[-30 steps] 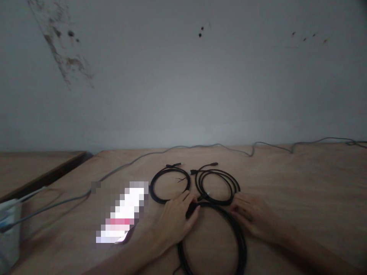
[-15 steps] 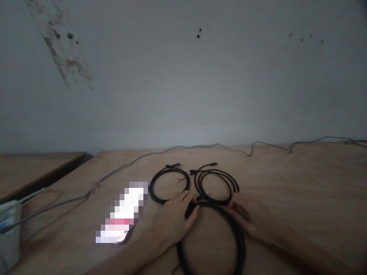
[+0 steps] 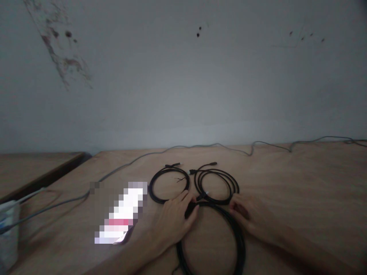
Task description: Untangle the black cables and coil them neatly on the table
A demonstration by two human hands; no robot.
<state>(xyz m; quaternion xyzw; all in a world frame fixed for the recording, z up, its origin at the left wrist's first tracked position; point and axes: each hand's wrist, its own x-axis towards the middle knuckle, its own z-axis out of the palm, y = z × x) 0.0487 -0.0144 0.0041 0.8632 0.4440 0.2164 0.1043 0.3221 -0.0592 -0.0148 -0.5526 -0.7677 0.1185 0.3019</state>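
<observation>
Three coiled black cables lie on a wooden table (image 3: 286,183). The largest coil (image 3: 239,244) is nearest to me; my left hand (image 3: 174,219) rests on its upper left part, fingers closed over the cable near a black plug. My right hand (image 3: 249,215) presses on its upper right side, fingers curled on the cable. Beyond the hands lie a small coil (image 3: 169,185) on the left and a second small coil (image 3: 216,185) on the right, each with loose plug ends pointing away.
A blurred-out bright object (image 3: 122,215) lies left of my left hand. A thin grey cable (image 3: 218,146) runs along the table's far edge by the grey wall. A white object (image 3: 8,229) sits at the left edge. A second table (image 3: 37,168) stands left.
Both hands stay on the large coil; my right hand's fingers have curled slightly tighter. The view has barely shifted.
</observation>
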